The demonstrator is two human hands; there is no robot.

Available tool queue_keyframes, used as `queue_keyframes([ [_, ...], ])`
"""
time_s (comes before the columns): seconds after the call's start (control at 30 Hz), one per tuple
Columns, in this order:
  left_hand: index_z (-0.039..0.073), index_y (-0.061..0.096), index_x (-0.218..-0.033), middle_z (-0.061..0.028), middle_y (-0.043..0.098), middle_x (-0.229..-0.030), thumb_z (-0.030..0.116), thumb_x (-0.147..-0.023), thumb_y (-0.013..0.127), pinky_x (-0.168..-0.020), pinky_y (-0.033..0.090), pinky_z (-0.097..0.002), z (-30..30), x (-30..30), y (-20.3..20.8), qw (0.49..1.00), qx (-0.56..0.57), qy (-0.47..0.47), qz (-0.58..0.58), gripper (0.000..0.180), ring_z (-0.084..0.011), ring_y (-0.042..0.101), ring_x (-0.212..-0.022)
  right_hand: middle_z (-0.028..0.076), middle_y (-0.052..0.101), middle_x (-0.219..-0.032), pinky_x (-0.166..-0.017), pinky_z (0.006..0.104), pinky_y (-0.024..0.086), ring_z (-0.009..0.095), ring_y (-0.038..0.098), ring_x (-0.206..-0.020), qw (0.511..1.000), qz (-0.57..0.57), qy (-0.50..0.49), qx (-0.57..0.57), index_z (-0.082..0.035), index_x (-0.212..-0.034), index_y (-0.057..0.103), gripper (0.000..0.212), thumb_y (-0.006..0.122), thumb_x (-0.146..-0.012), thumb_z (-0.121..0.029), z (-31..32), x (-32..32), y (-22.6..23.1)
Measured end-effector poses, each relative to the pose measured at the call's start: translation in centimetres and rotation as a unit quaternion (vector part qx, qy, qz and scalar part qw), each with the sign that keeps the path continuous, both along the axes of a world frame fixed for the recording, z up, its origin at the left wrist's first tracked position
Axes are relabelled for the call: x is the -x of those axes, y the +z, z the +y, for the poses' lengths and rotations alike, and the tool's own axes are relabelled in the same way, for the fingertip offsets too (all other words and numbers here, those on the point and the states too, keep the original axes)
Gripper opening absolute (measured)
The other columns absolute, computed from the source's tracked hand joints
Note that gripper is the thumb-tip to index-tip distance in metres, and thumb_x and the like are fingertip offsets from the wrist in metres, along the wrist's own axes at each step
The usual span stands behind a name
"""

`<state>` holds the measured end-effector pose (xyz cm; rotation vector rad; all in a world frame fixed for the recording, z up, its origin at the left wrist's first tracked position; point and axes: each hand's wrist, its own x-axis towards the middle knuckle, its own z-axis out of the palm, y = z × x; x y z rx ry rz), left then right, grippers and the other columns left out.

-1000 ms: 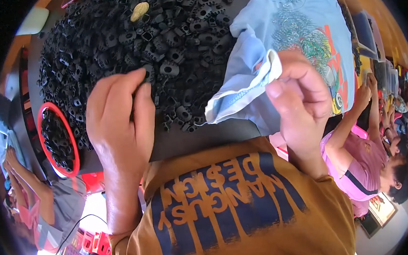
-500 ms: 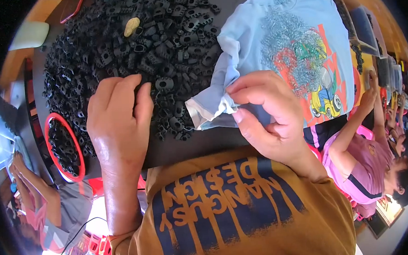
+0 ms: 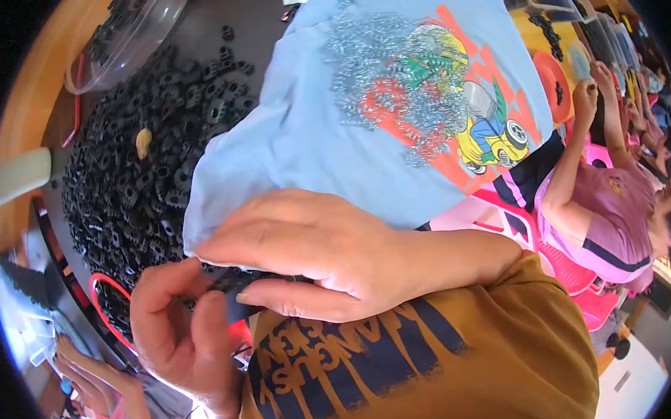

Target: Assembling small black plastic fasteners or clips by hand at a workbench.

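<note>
A light blue T-shirt [image 3: 279,148] with a printed yellow car lies spread on the dark table, bearing a heap of tiny shiny metal springs [image 3: 374,71]. My right hand [image 3: 307,249] rests at the shirt's near left edge, fingers stretched out to the left and thumb apart below. My left hand [image 3: 178,324] is just left of those fingertips, its fingers bent and the thumb apart from them. A dark blur shows between the two hands; I cannot make it out. Left of the shirt spreads a big pile of small black toothed plastic pieces [image 3: 172,134].
A clear plastic tub [image 3: 133,42] stands at the far left. One tan lump [image 3: 144,143] sits on the pile. A red-rimmed basket [image 3: 100,279] is by the table's left edge. At the right sits a person in a pink shirt [image 3: 594,219].
The view has shifted. My right hand has moved left across the front of the shirt, having let go of its pinched corner, and the shirt now covers more of the pile. My left hand has come nearer me.
</note>
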<state>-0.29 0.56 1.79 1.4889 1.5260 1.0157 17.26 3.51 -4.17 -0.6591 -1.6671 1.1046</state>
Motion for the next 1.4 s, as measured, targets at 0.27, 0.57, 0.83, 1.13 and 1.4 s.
queue_keyframes([
  [0.27, 0.001, 0.056, -0.093, -0.0066, 0.057, -0.078, -0.009, -0.073, 0.064, -0.065, 0.043, -0.0241, 2.4, -2.9, 0.0, 0.996, 0.024, -0.083, 0.002, 0.024, -0.0132, 0.053, -0.068, 0.012, 0.058, -0.080, -0.064, 0.0424, 0.046, 0.034, 0.057, -0.074, 0.999, 0.013, -0.036, 0.036, -0.004, -0.099, 0.058, 0.022, 0.065, -0.082, -0.015, -0.6, -2.5, -0.5],
  [0.57, 0.000, 0.058, -0.086, -0.0118, 0.055, -0.074, -0.002, -0.081, 0.060, -0.058, 0.042, -0.0336, 8.9, -7.8, -1.6, 0.947, -0.089, -0.261, 0.164, 0.006, -0.0271, 0.055, -0.064, 0.011, 0.063, -0.082, -0.060, 0.0336, 0.044, 0.025, 0.059, -0.069, 0.995, -0.028, -0.078, 0.063, 0.000, -0.098, 0.064, 0.019, 0.068, -0.080, -0.006, -1.7, -6.0, -1.6],
  [0.83, 0.003, 0.057, -0.086, -0.0129, 0.057, -0.082, 0.014, -0.082, 0.062, -0.068, 0.045, -0.0431, 12.2, -10.6, -4.9, 0.892, -0.158, -0.288, 0.309, 0.012, -0.0348, 0.057, -0.077, 0.010, 0.063, -0.082, -0.061, 0.0317, 0.044, 0.023, 0.060, -0.070, 0.995, -0.001, -0.069, 0.075, 0.001, -0.099, 0.065, 0.020, 0.068, -0.080, -0.005, -1.4, -6.5, -1.6],
  [1.13, 0.003, 0.054, -0.084, -0.0139, 0.055, -0.080, 0.006, -0.075, 0.060, -0.063, 0.044, -0.0440, 12.5, -11.8, -5.0, 0.894, -0.161, -0.320, 0.269, 0.011, -0.0356, 0.056, -0.074, 0.010, 0.063, -0.082, -0.060, 0.0316, 0.044, 0.023, 0.060, -0.070, 0.995, 0.022, -0.065, 0.069, 0.002, -0.099, 0.065, 0.021, 0.069, -0.079, -0.004, -1.3, -6.7, -1.9],
  [1.4, 0.004, 0.054, -0.086, -0.0148, 0.056, -0.081, 0.003, -0.077, 0.059, -0.065, 0.046, -0.0407, 11.7, -11.3, -4.5, 0.920, -0.119, -0.287, 0.237, 0.010, -0.0352, 0.056, -0.075, 0.011, 0.063, -0.082, -0.061, 0.0316, 0.044, 0.023, 0.060, -0.070, 0.994, 0.033, -0.063, 0.077, 0.002, -0.100, 0.064, 0.022, 0.068, -0.080, -0.003, -1.2, -7.0, -2.0],
])
